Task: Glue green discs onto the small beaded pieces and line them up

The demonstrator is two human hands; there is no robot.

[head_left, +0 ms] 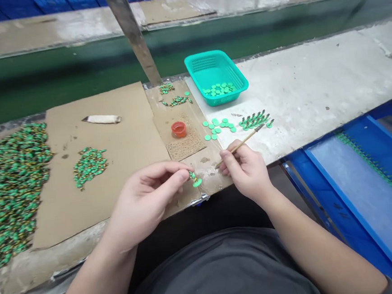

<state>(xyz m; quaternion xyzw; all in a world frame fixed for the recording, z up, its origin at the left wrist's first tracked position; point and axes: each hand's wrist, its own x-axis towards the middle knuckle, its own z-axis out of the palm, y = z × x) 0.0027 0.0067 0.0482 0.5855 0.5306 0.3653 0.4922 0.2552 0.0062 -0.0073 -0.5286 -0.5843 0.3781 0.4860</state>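
Note:
Between the thumb and forefinger of my left hand (pixel 152 191) is a small green figurine (pixel 195 179) with a round green disc at its lower end. My right hand (pixel 247 168) grips a thin wooden stick like a brush (pixel 246 142), its dark end pointing up and away to the right. The stick's other end points toward the figurine, apart from it. Beyond my hands, a small red cup (pixel 179 129) sits on a speckled piece of cardboard. Loose green discs (pixel 218 130) lie on the bench, beside several figurines standing on discs (pixel 254 120).
A turquoise basket (pixel 241 77) holds more discs. At left, a large heap of green figurines (pixel 12 188) borders a cardboard sheet (pixel 130 134) bearing a smaller pile (pixel 89 166) and a white, dark-tipped tool (pixel 101 119). Blue trays (pixel 365 183) stand at right, below the bench; a metal post (pixel 136 38) rises behind.

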